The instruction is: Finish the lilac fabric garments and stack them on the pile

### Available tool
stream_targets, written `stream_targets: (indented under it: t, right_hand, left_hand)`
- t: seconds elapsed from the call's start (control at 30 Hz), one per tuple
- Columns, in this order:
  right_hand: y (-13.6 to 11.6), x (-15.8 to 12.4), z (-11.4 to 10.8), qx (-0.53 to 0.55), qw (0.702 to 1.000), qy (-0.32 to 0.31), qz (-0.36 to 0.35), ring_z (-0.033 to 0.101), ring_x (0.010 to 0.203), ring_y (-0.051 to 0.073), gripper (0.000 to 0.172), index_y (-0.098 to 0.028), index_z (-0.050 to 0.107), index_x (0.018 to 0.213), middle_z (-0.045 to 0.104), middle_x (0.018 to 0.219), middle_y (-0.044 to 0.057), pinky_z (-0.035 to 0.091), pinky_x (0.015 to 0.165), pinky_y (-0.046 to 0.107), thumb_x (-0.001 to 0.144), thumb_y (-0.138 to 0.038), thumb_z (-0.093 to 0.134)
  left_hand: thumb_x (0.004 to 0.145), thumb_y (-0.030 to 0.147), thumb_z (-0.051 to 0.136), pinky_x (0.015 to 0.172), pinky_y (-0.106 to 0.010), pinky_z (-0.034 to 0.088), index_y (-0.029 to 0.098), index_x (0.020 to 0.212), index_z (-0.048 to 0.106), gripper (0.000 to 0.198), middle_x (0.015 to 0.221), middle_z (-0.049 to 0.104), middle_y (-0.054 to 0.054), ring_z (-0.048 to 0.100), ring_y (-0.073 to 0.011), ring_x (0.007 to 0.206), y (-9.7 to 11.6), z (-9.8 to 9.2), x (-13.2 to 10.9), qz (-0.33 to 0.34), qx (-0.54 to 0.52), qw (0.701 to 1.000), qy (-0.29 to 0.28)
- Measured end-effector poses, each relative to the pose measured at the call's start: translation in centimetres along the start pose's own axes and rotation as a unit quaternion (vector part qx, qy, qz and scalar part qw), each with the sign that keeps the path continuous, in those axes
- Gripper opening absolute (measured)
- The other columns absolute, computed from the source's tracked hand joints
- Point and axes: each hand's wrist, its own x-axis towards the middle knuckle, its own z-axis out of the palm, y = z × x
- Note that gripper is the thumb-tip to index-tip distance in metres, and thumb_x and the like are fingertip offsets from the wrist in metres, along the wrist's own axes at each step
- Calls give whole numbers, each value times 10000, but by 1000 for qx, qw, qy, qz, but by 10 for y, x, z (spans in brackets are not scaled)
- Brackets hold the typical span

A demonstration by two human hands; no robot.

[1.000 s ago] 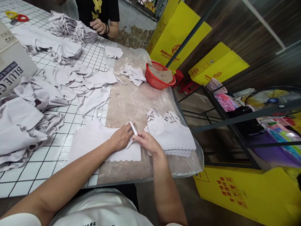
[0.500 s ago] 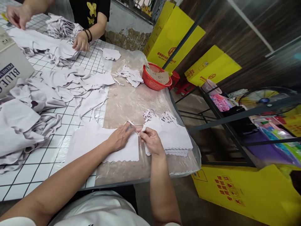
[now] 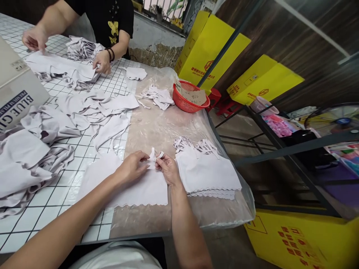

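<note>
The right hand [image 3: 168, 169] pinches a thin white strap [image 3: 152, 153]; the left hand [image 3: 134, 167] is loosely curled beside it, whether gripping I cannot tell. The flat white cloth piece [image 3: 147, 190] beneath both hands lies just left of the scallop-edged stack [image 3: 209, 173]. Beyond the stack stands a red basket [image 3: 187, 105]; well left of the stack, rumpled cloth [image 3: 24, 149]

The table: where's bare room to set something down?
The widest bare patch is plastic sheet between the red basket and the cloth stack. A narrower strip lies between that stack and the near edge. Crowded: the left side, with loose cloth and a box, and around the left hand and right hand.
</note>
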Motion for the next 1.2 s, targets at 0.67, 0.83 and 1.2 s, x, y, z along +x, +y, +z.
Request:
stream_targets:
  t: [0.67, 0.83, 1.2]
  right_hand:
    - [-2, -4, 9, -140, 985, -95, -19, 484, 586, 91, 341, -184, 629, 812, 557, 680, -30, 412, 555, 226, 724, -492, 745]
    - [-1, -2, 10, -117, 990, -63, -39, 526, 632, 104, 363, -200, 612, 801, 593, 715, -22, 450, 611, 231, 722, -532, 734]
    - [1, -1, 2, -172, 974, -115, -91, 594, 811, 163, 308, -191, 644, 854, 652, 845, 15, 476, 783, 286, 790, -491, 683]
  left_hand:
    - [826, 247, 499, 611, -253, 394, 160, 727, 600, 166, 673, 601, -5, 514, -132, 610, 5, 3, 3, -73, -47, 996, 30]
    - [831, 286, 538, 631, -258, 422, 159, 808, 624, 155, 775, 647, -21, 533, -136, 642, 3, 3, 1, -54, -70, 996, 25]
    - [882, 291, 485, 623, -261, 397, 167, 742, 595, 217, 717, 597, -12, 522, -143, 653, 1, 1, -1, -32, -45, 998, -6]
